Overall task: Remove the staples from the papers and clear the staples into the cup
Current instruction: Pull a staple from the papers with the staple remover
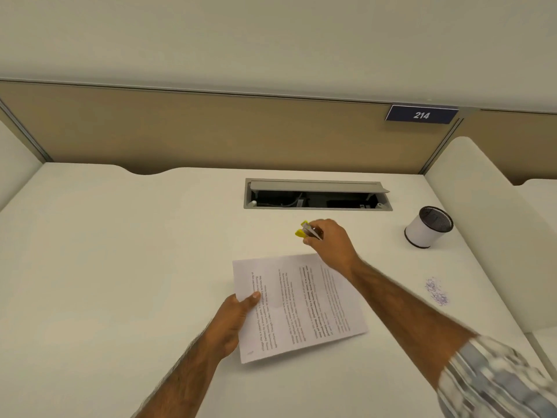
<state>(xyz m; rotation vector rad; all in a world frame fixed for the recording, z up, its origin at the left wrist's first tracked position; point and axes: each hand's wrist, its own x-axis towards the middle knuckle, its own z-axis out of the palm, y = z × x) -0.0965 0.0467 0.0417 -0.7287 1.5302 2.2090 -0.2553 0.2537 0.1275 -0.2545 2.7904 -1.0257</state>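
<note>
1. Under the left hand, at the near-left edge, lie the papers. The thumb presses on top and the other fingers are hidden beneath the sheets, a pinch that probably steadies them against sliding on the desk.
2. Just beyond the papers' far corner, the right hand pinches a yellow staple remover between thumb and fingertips, with its metal jaws pointing away to the hand's left. Whether a staple sits in it cannot be told. The tool looks poised either to bite again or to carry something off.
3. The papers are white, printed with columns of dark text and turned sideways to the person. The sheets lie flush, and no staple can be made out on them.
4. To the right of the right hand, well apart, stands the cup — white wall, dark mesh inside, mouth open.
5. To the right of that forearm, a small scatter of staples lies on the desk — likely gathered there for sweeping into the cup.
</note>
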